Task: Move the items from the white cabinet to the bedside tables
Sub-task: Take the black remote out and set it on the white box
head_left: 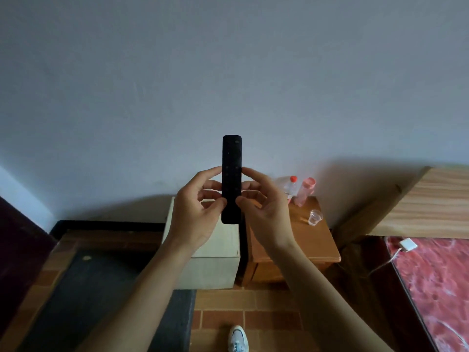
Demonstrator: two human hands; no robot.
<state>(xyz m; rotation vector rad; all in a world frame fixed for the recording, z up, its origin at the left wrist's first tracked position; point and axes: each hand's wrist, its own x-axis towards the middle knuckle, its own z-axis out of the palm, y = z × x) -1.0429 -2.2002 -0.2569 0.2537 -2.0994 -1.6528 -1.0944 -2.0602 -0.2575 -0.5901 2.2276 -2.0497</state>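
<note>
Shoe [237,337]: white, one only, on the brick-pattern floor [253,308] below both wrists.

Left hand [195,214]: thumb and curled fingertips pinch the left edge of the remote control.

Right hand [264,212]: the same pinch, mirrored, on the right edge.

Remote control [231,153]: black and slim, held upright between the two hands. Its upper half stands clear above the fingertips and its lower end reaches just below the thumbs. It is in the air and rests on no furniture.

White cabinet [203,252]: directly under and behind the left hand, against the wall. Its top is partly hidden by the hands.

Bedside table [299,242]: brown wood, under and to the right of the right hand, just beside the cabinet.

On that table, beyond the right hand: clear bottle [291,186] with a red cap, pink bottle [306,190] and clear plastic cup [315,217].

Bed [436,280]: red cover, far right of the right hand, with a white charger [408,244] on it.

Step, as judged: the remote is in transit, lifted but not yet set down.

Next move, as judged: carry it rightward and lower it flat onto bare wood on the near side of the table. It must stay well clear of the cup, which looks light and easily tipped. One hand would be enough.
</note>
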